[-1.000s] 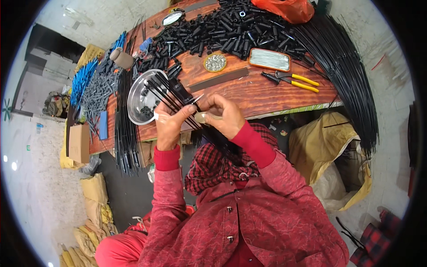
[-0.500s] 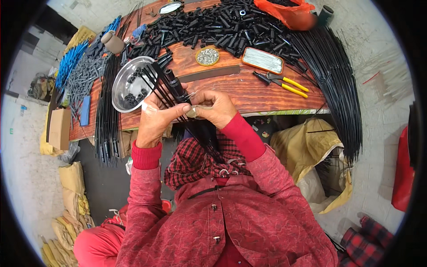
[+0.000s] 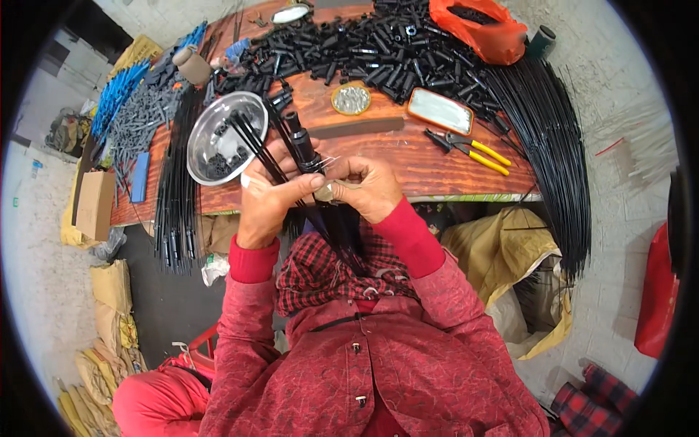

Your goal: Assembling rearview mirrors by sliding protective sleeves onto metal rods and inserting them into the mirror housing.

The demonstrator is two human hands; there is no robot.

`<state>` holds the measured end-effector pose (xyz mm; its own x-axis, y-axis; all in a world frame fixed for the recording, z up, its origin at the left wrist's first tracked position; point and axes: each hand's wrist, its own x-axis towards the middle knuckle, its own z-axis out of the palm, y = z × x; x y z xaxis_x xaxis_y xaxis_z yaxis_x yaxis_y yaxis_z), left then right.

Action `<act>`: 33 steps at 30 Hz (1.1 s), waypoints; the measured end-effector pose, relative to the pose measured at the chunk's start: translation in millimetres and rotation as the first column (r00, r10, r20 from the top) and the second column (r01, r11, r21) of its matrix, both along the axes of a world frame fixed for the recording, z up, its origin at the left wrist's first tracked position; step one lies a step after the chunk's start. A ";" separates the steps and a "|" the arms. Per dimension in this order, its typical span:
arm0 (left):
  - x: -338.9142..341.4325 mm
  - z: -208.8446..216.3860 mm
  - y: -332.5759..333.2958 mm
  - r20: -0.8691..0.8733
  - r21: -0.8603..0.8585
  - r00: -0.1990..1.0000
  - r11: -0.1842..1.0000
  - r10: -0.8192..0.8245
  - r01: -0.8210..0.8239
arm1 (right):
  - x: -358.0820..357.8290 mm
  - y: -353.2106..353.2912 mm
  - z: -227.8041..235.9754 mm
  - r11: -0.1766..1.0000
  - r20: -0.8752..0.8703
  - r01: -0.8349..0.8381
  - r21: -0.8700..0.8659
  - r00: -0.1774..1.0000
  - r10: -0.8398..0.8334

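Note:
My left hand (image 3: 271, 204) is closed around several long thin black rods (image 3: 256, 149) and a black tubular fitting (image 3: 302, 146) that stands up between them, tilted a little. A white patch shows on the back of this hand. The rods run down past my palms toward my lap. From the right, my right hand (image 3: 373, 191) meets the fitting's lower end, thumb and index finger pinched together. Thin pale wire-like pieces (image 3: 329, 159) stick out by those fingertips. A yellowish wrap or cap sits at the right thumb tip, where the two thumbs almost touch.
Beyond my hands lie a clear bowl (image 3: 200, 166) of small black parts, a round dish (image 3: 351, 99) of metal bits, a tray (image 3: 441, 111) of pale pins and yellow-handled pliers (image 3: 486, 157). Black fittings (image 3: 364, 58) heap behind. Rod bundles (image 3: 547, 138) hang over the table edge.
The whole view has shifted slightly, so table and hands sit a little further right and lower. Both hands keep their grips around the fitting, with only small finger movement.

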<state>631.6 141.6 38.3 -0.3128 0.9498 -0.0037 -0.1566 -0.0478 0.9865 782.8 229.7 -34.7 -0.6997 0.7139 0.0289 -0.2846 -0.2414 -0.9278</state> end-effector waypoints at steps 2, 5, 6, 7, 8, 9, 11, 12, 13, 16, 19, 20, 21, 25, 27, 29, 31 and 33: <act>-4.9 -9.1 -0.6 0.003 0.044 1.000 0.999 0.027 -0.027 | -6.9 -3.3 -3.6 0.999 0.019 0.022 0.042 1.000 -0.022; -11.7 -9.0 -3.3 0.020 0.043 0.999 0.998 0.038 -0.039 | -13.4 -6.9 -1.2 1.000 0.012 0.028 0.012 1.000 -0.028; -11.8 -8.4 -4.8 0.016 0.040 0.998 0.998 0.053 -0.053 | -15.9 -7.4 -5.7 1.000 -0.010 0.028 0.011 1.000 -0.028; -10.4 -6.9 -5.1 0.011 0.038 0.998 0.998 0.057 -0.058 | -18.0 -6.8 -7.6 1.000 -0.031 0.029 0.009 0.999 -0.029; -8.2 -4.9 -5.7 0.004 0.046 0.997 0.996 0.073 -0.074 | -20.3 -6.8 -8.6 1.000 -0.035 0.025 0.006 0.999 -0.025; -7.1 -3.3 -6.3 -0.003 0.053 0.996 0.995 0.089 -0.089 | -22.9 -6.9 -9.0 0.999 -0.033 0.047 0.019 0.998 -0.046; -9.0 -2.3 -9.0 -0.020 0.043 0.994 0.993 0.110 -0.109 | -27.2 -9.5 -8.6 0.998 -0.034 0.067 0.022 0.997 -0.066; -10.0 -2.6 -10.1 -0.018 0.070 0.992 0.989 0.128 -0.127 | -28.1 -10.2 -6.7 0.999 -0.031 0.042 0.030 0.999 -0.041; -11.2 -3.0 -10.5 -0.015 0.098 0.989 0.985 0.145 -0.143 | -28.4 -11.2 -2.8 0.999 -0.027 0.019 0.040 0.999 -0.018; -9.9 23.9 -13.3 -0.062 0.186 0.997 0.982 0.051 -0.039 | -18.4 -20.7 39.8 0.966 0.012 0.108 0.234 0.993 -0.114; -20.2 17.5 -3.2 -0.100 0.166 0.994 0.985 -0.036 0.053 | -20.5 -20.5 36.4 0.946 0.099 0.179 0.271 0.972 -0.213; -23.1 -0.8 1.8 -0.132 0.149 0.991 0.988 -0.022 0.042 | -23.2 -17.6 22.5 0.942 0.090 0.186 0.279 0.972 -0.219; -26.3 -17.6 6.0 -0.166 0.130 0.986 0.991 -0.011 0.033 | -27.8 -15.9 -1.9 0.936 0.189 0.175 0.306 0.952 -0.240; -23.9 -18.6 2.5 -0.147 0.129 0.989 0.991 -0.010 0.029 | -30.3 -18.1 1.8 0.899 0.216 0.236 0.369 0.919 -0.330; -19.6 -15.2 0.3 -0.128 0.120 0.992 0.992 -0.013 0.028 | -22.9 -17.6 2.8 0.880 0.242 0.201 0.429 0.914 -0.326; -21.2 -16.6 0.5 -0.149 0.118 0.989 0.992 -0.022 0.040 | -19.5 -17.8 2.1 0.915 0.185 0.179 0.362 0.948 -0.258; -21.6 -13.9 0.4 -0.121 0.100 0.992 0.995 -0.018 0.030 | -22.8 -16.7 -2.0 0.900 0.159 0.200 0.387 0.947 -0.278; -22.0 -13.4 0.2 -0.141 0.103 0.990 0.994 -0.022 0.036 | -22.5 -15.6 -3.8 0.883 0.135 0.221 0.414 0.944 -0.300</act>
